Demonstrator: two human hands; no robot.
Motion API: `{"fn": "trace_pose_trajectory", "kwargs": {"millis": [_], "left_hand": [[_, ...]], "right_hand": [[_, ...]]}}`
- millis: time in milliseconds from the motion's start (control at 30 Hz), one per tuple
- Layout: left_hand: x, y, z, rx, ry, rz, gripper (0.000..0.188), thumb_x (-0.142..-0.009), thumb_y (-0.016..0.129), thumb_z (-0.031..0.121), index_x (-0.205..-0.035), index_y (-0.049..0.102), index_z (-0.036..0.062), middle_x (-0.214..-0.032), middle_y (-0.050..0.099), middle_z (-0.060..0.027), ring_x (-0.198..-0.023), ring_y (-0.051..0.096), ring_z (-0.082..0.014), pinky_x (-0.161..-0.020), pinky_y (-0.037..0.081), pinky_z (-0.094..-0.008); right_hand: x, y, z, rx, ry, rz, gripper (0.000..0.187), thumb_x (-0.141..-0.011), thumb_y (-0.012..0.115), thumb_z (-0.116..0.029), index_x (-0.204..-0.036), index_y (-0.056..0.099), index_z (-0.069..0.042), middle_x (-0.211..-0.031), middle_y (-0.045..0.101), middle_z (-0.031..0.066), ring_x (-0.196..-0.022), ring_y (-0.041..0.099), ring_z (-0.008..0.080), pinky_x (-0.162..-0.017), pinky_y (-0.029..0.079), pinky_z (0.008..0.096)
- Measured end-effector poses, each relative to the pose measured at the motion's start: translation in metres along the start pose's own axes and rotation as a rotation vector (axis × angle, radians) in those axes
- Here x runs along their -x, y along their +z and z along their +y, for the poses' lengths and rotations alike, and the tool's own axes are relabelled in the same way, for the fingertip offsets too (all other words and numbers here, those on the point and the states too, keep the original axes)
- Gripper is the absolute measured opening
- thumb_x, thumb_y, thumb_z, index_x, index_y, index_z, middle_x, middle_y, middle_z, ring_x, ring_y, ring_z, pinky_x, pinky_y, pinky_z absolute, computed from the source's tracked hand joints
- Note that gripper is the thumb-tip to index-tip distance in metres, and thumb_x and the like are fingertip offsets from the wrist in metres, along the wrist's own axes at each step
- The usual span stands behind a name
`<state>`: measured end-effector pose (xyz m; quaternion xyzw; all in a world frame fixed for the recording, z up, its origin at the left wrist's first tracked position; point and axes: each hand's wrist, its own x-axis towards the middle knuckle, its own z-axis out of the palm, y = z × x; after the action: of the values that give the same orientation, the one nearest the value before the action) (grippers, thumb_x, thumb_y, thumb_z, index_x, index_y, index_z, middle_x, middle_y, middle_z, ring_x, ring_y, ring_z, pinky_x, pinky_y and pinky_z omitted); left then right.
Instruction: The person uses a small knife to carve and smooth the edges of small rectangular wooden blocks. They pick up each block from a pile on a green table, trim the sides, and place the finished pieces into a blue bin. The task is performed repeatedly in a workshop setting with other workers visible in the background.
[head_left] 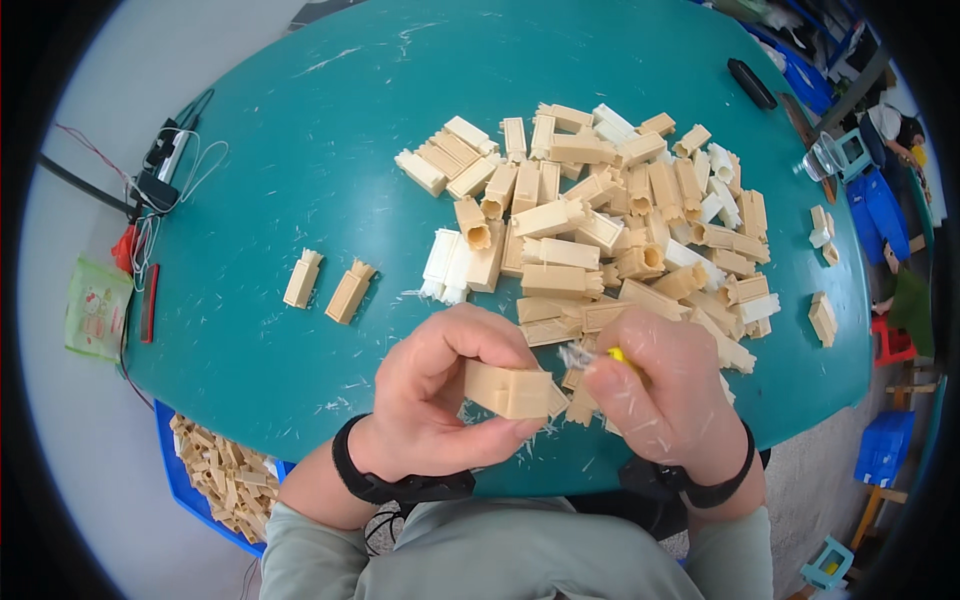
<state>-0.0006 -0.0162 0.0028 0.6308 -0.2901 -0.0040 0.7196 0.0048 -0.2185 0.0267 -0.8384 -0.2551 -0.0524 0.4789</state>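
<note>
Pinched between the thumb and fingers of my left hand (440, 395) is a tan plastic block (508, 391), lying nearly sideways at the table's near edge. My right hand (670, 390) is closed round a small yellow-handled tool (618, 355). The tool's pale tip is blurred and points toward the block, a little apart from it; its exact kind I cannot make out. Just beyond both hands spreads a heap of similar hollow tan and cream blocks (560, 250) with notched ends. Two tan blocks (350, 291) lie by themselves to the left.
Thin shavings litter the green table (330, 150). A blue bin (225, 480) full of tan pieces stands at the lower left. Cables and a power strip (172, 165) lie at the left edge, near a red stick (150, 303). A black object (751, 83) rests at the far right.
</note>
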Motion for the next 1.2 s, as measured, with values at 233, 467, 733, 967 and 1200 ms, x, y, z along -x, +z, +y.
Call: {"fn": "trace_pose_trajectory", "kwargs": {"millis": [233, 467, 733, 967, 1200], "left_hand": [[-0.002, 0.0, 0.001, -0.069, 0.012, 0.05, 0.038, -0.066, 0.072, 0.008, -0.094, 0.046, 0.0056, -0.086, 0.053, -0.0096, -0.076, 0.052, -0.0161, -0.063, 0.041, -0.025], [-0.001, 0.002, 0.002, -0.067, -0.003, 0.075, 0.039, -0.064, 0.074, 0.008, -0.092, 0.047, 0.0061, -0.083, 0.054, -0.0094, -0.074, 0.052, -0.0167, -0.062, 0.042, -0.0259], [-0.004, -0.001, 0.005, -0.08, -0.003, -0.129, 0.032, -0.075, 0.067, 0.011, -0.103, 0.054, -0.0001, -0.096, 0.058, -0.0127, -0.087, 0.055, -0.0201, -0.074, 0.043, -0.0303], [-0.003, -0.002, 0.002, 0.054, -0.068, 0.076, 0.051, -0.077, 0.066, 0.017, -0.118, 0.041, -0.001, -0.103, 0.047, -0.0095, -0.085, 0.051, -0.0163, -0.077, 0.041, -0.0279], [-0.006, -0.012, -0.003, -0.197, 0.021, -0.021, 0.045, -0.079, 0.066, 0.03, -0.107, 0.042, 0.0036, -0.092, 0.053, -0.0112, -0.076, 0.055, -0.0166, -0.065, 0.045, -0.0273]], "right_hand": [[0.002, 0.004, 0.0, 0.032, -0.099, -0.062, 0.029, -0.077, 0.067, -0.028, -0.069, 0.05, -0.005, -0.054, 0.046, 0.0073, -0.043, 0.046, 0.0234, -0.039, 0.034, 0.0317], [0.001, 0.004, 0.002, 0.059, -0.126, -0.052, 0.03, -0.076, 0.067, -0.028, -0.069, 0.049, -0.005, -0.053, 0.046, 0.0062, -0.043, 0.046, 0.0232, -0.039, 0.035, 0.0319], [-0.003, 0.003, 0.008, 0.1, 0.065, 0.027, 0.027, -0.08, 0.062, -0.025, -0.068, 0.051, -0.004, -0.057, 0.047, 0.0116, -0.048, 0.047, 0.0282, -0.043, 0.036, 0.0338], [-0.002, 0.006, -0.001, -0.026, 0.103, -0.052, 0.029, -0.081, 0.061, -0.029, -0.071, 0.052, -0.003, -0.058, 0.049, 0.0119, -0.051, 0.05, 0.0292, -0.045, 0.038, 0.0343], [-0.001, 0.004, 0.0, -0.036, -0.008, -0.103, 0.029, -0.079, 0.063, -0.029, -0.07, 0.053, -0.004, -0.058, 0.049, 0.0097, -0.05, 0.05, 0.0268, -0.045, 0.038, 0.0331]]}}
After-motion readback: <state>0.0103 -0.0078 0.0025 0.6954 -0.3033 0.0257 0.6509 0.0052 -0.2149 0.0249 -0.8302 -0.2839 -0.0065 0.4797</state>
